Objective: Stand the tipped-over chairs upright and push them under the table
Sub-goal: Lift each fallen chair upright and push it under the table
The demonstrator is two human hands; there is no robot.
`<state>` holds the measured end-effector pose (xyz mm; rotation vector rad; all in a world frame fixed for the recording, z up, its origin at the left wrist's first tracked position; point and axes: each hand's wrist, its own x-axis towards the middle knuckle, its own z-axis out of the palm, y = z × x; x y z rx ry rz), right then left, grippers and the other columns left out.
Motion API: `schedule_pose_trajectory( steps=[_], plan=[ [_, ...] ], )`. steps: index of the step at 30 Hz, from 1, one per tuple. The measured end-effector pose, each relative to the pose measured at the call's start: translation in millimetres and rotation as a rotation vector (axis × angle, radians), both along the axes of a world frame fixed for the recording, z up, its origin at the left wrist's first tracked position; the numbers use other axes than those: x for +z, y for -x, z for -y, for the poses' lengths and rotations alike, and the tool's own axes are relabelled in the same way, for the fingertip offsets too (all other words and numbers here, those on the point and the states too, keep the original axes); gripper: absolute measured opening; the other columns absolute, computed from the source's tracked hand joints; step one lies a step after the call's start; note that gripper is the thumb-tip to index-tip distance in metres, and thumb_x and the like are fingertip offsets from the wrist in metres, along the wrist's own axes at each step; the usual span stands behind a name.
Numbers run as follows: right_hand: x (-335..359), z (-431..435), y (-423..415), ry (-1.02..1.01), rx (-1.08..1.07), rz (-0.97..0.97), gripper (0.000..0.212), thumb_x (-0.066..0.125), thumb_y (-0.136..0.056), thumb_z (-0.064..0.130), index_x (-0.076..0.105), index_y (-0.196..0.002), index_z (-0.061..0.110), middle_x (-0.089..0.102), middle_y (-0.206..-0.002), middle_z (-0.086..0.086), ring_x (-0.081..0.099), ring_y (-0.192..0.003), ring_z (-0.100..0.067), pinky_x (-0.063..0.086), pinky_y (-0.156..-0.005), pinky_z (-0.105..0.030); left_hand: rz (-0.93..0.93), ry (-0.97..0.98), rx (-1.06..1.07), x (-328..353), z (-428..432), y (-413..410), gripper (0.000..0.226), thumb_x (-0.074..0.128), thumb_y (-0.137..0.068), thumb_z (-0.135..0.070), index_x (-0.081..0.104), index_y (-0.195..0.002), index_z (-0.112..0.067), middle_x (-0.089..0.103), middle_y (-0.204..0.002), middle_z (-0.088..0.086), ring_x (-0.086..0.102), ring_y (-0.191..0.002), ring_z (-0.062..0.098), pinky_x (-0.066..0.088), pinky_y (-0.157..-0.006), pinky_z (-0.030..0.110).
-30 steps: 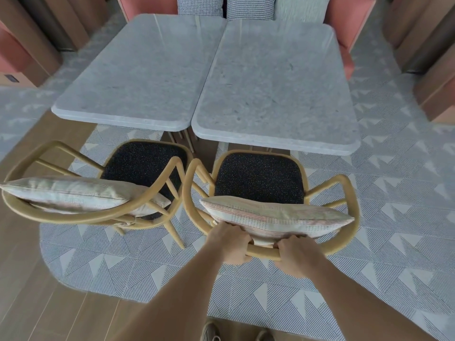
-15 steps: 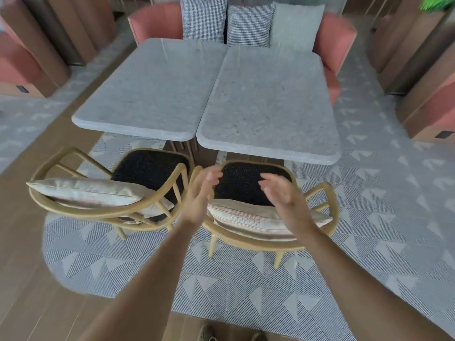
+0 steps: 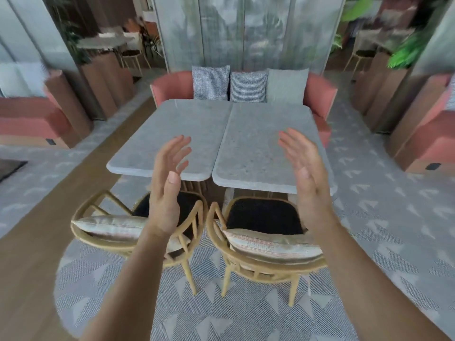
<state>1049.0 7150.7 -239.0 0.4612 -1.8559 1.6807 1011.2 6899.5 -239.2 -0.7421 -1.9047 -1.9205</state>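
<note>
Two chairs (image 3: 266, 232) upright, hands (image 3: 167, 190) empty

"What is on the floor?"
"A gray rug (image 3: 221, 313) with triangles. Two chairs, the left chair (image 3: 98, 242) and the right chair (image 3: 258, 269), stand up on it."
"And the tables (image 3: 258, 143)?"
"On the rug too."
</note>
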Motion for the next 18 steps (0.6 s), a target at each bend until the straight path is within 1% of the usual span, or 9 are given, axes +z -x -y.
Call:
schedule_pose_trajectory(
  steps=[1, 3, 5, 7, 9, 11, 14, 16, 18],
  plan=[
    [3.8, -1.3, -4.9, -0.007, -0.021, 0.001, 0.083, 0.047, -0.096, 0.076, 0.041, -0.152, 0.015, 0.051, -0.157, -0.011, 0.048, -0.148, -0.024, 0.036, -0.124, -0.039, -0.012, -0.009, -0.027, 1.9, -1.5, 1.3, 0.073, 0.044, -0.093, -0.083, 0.045, -0.148, -0.035, 0.048, -0.159, 0.007, 0.049, -0.146, 0.029, 0.038, -0.121, 0.054],
    [10.4, -9.0, -18.0, -0.041, -0.075, -0.004, 0.089, 0.049, -0.094, 0.078, 0.04, -0.151, 0.011, 0.049, -0.156, -0.015, 0.049, -0.147, -0.026, 0.036, -0.124, -0.045, -0.04, -0.023, -0.088, 4.5, -10.0, 6.3, 0.07, 0.046, -0.093, -0.082, 0.047, -0.148, -0.038, 0.048, -0.16, 0.005, 0.047, -0.147, 0.028, 0.037, -0.121, 0.054],
    [17.5, -23.8, -34.2, -0.074, -0.147, -0.023, 0.097, 0.051, -0.094, 0.076, 0.038, -0.151, -0.001, 0.048, -0.154, -0.022, 0.049, -0.145, -0.032, 0.037, -0.123, -0.051, -0.056, -0.024, -0.17, 7.2, -29.0, 12.1, 0.067, 0.047, -0.093, -0.082, 0.048, -0.148, -0.042, 0.048, -0.16, -0.001, 0.044, -0.15, 0.026, 0.035, -0.122, 0.054],
    [23.8, -44.8, -53.7, -0.09, -0.214, -0.018, 0.099, 0.054, -0.095, 0.072, 0.036, -0.15, -0.009, 0.049, -0.151, -0.029, 0.05, -0.143, -0.039, 0.037, -0.121, -0.058, -0.067, -0.024, -0.263, 10.5, -57.9, 15.6, 0.065, 0.045, -0.093, -0.083, 0.048, -0.147, -0.046, 0.047, -0.161, -0.007, 0.04, -0.153, 0.024, 0.031, -0.124, 0.055],
    [33.0, -72.8, -79.1, -0.1, -0.29, -0.02, 0.093, 0.056, -0.097, 0.067, 0.037, -0.149, -0.008, 0.049, -0.151, -0.031, 0.05, -0.143, -0.041, 0.037, -0.12, -0.061, -0.083, -0.048, -0.351, 16.3, -98.1, 14.9, 0.067, 0.046, -0.091, -0.085, 0.05, -0.146, -0.047, 0.048, -0.161, -0.008, 0.039, -0.154, 0.024, 0.03, -0.124, 0.055],
    [42.0, -105.6, -106.6, -0.101, -0.372, -0.034, 0.089, 0.057, -0.097, 0.065, 0.039, -0.15, -0.004, 0.05, -0.151, -0.027, 0.051, -0.143, -0.038, 0.037, -0.12, -0.059, -0.084, -0.081, -0.437, 23.0, -144.2, 10.2, 0.067, 0.049, -0.087, -0.088, 0.052, -0.143, -0.05, 0.051, -0.159, -0.008, 0.041, -0.153, 0.023, 0.032, -0.123, 0.052],
    [51.4, -158.6, -152.7, -0.114, -0.521, -0.054, 0.088, 0.057, -0.098, 0.065, 0.038, -0.152, -0.001, 0.051, -0.153, -0.023, 0.052, -0.143, -0.034, 0.039, -0.119, -0.057, -0.072, -0.091, -0.586, 33.6, -221.1, -11.9, 0.066, 0.055, -0.08, -0.09, 0.055, -0.135, -0.055, 0.055, -0.155, -0.012, 0.044, -0.151, 0.02, 0.035, -0.122, 0.048],
    [53.0, -196.6, -188.1, -0.123, -0.611, -0.068, 0.088, 0.056, -0.099, 0.064, 0.037, -0.154, -0.001, 0.051, -0.153, -0.021, 0.052, -0.143, -0.032, 0.04, -0.119, -0.057, -0.072, -0.077, -0.688, 36.8, -276.1, -34.5, 0.065, 0.057, -0.081, -0.089, 0.056, -0.135, -0.053, 0.054, -0.156, -0.012, 0.044, -0.152, 0.02, 0.035, -0.121, 0.048],
    [51.3, -233.3, -224.1, -0.118, -0.695, -0.081, 0.086, 0.055, -0.1, 0.064, 0.037, -0.154, -0.001, 0.051, -0.153, -0.02, 0.053, -0.143, -0.031, 0.041, -0.118, -0.056, -0.094, -0.05, -0.78, 38.0, -328.3, -62.2, 0.066, 0.055, -0.084, -0.087, 0.054, -0.139, -0.049, 0.051, -0.159, -0.008, 0.042, -0.153, 0.02, 0.035, -0.121, 0.046]
  ],
)
